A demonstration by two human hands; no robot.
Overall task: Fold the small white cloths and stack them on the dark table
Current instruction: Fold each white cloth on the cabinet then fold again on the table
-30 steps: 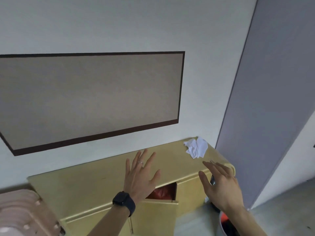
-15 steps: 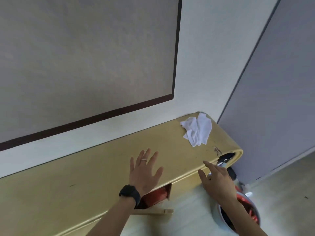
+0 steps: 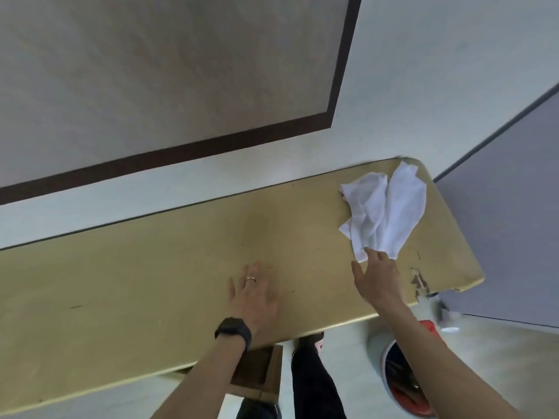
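A crumpled heap of small white cloths (image 3: 385,210) lies at the far right end of a yellow-tan table (image 3: 151,276) that stands against the wall. My right hand (image 3: 376,278) reaches over the tabletop with straight fingers, its fingertips at the near edge of the cloths. My left hand (image 3: 255,297), with a ring and a black watch on the wrist, lies flat with spread fingers on the middle of the tabletop. Neither hand holds anything.
The table's front right corner (image 3: 420,282) is chipped. A partly open drawer (image 3: 260,373) juts out below the table's front edge. A white and red bucket (image 3: 402,385) stands on the floor at the right. My dark-clad leg (image 3: 314,385) is beside it. A grey panel (image 3: 508,207) rises at the right.
The view has tilted down and come closer to the table. My right hand has moved up from the table's front edge to the cloths. My left hand stays over the tabletop.
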